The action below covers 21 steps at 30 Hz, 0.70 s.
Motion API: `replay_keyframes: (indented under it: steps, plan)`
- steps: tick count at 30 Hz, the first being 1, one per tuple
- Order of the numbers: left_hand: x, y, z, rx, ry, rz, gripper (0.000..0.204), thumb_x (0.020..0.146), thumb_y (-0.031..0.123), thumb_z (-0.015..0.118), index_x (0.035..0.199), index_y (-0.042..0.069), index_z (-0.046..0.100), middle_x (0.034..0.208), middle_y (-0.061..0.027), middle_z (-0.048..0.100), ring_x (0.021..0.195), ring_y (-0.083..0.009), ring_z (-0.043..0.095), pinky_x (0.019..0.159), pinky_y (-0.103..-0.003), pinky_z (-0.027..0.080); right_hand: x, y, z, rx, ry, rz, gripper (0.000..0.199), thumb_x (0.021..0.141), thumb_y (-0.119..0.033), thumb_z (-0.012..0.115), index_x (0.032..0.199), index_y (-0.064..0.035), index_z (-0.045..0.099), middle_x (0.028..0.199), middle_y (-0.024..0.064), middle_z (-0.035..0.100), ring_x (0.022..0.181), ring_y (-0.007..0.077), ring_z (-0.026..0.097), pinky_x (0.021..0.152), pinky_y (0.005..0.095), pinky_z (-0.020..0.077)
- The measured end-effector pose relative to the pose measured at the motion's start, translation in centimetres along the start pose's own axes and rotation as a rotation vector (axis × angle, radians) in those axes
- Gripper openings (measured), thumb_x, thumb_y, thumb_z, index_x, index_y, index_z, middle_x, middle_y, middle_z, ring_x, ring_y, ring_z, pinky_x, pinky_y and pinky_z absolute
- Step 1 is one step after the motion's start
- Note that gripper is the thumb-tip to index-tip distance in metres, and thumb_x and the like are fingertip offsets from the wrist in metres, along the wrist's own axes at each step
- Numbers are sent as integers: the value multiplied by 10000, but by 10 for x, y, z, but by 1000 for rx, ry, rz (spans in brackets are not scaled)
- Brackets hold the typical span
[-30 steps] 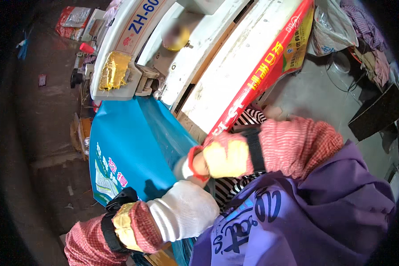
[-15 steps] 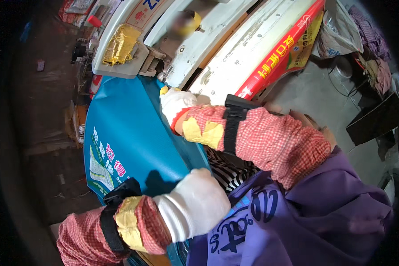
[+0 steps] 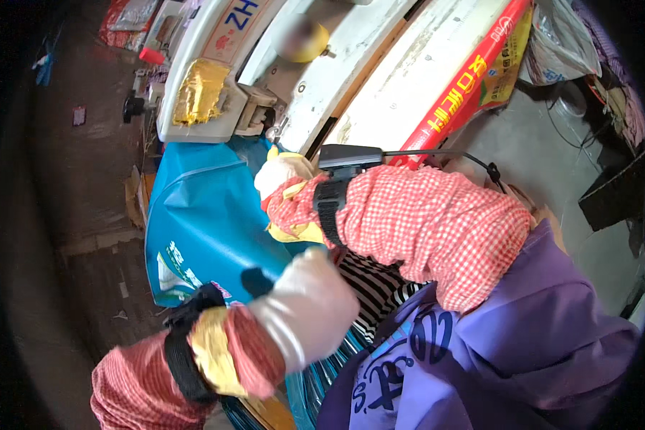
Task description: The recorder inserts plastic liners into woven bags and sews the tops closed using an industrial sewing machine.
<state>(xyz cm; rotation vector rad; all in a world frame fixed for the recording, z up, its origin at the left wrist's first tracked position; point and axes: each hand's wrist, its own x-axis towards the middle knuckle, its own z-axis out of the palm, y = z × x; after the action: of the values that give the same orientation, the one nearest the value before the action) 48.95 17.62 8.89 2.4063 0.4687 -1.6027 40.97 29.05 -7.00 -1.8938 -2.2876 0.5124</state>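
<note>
A teal-blue plastic-like sheet [image 3: 208, 208] with white and pink print hangs in folds from under the head of a white sewing machine [image 3: 218, 54]. My right hand [image 3: 283, 172], in a white glove with yellow at the fingertips, is closed at the sheet's edge just below the machine's needle area. Nearer to me, my left hand [image 3: 312, 304], also white-gloved, makes a fist at the sheet's near part. Its fingers are turned away from view, and the glove is slightly blurred. Both forearms wear red checked sleeves with black straps.
A white worktop [image 3: 387, 79] with a red and yellow printed strip [image 3: 466, 82] along its edge runs to the upper right. A plastic bag [image 3: 562, 43] and cloths lie beyond it. More teal sheets are stacked below my left wrist. Purple fabric [image 3: 509, 337] covers my lap.
The sheet has slackened and folded more near the machine. My right forearm has rolled and moved left, and my left hand has shifted slightly up and left. The view has shifted a little.
</note>
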Motion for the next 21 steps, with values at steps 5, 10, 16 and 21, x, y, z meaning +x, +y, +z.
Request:
replay_keyframes:
  steps: [5, 10, 16, 21]
  plan:
    - [-11, -62, -42, 151, -225, -393, 279, 697, 393, 654, 688, 116, 686, 647, -73, 610, 668, -247, 593, 644, -376, 478, 6, 9, 3, 314, 121, 121, 236, 803, -255, 527, 781, -59, 658, 617, 97, 593, 570, 259, 581, 527, 424, 464]
    - [-75, -71, -43, 338, -163, -570, 184, 692, 238, 647, 742, 66, 688, 743, -151, 630, 826, -284, 590, 831, -380, 431, 21, 0, 32, 635, 223, 228, 258, 837, -269, 523, 674, -106, 637, 594, 64, 576, 566, 214, 571, 537, 402, 458]
    - [5, 2, -7, -8, -37, -247, 149, 670, 108, 552, 657, -26, 615, 594, -169, 572, 577, -292, 589, 680, -397, 465, -4, 11, 15, 354, 236, -120, 196, 777, -261, 575, 738, -102, 682, 679, 70, 631, 625, 220, 618, 553, 371, 493]
    - [-1, -32, -39, -60, -144, -229, 308, 782, 317, 537, 606, 90, 648, 565, -89, 569, 552, -246, 556, 574, -369, 448, 38, -9, 27, 313, 22, -9, 152, 701, -257, 643, 756, -130, 707, 731, 37, 676, 671, 221, 654, 538, 407, 516]
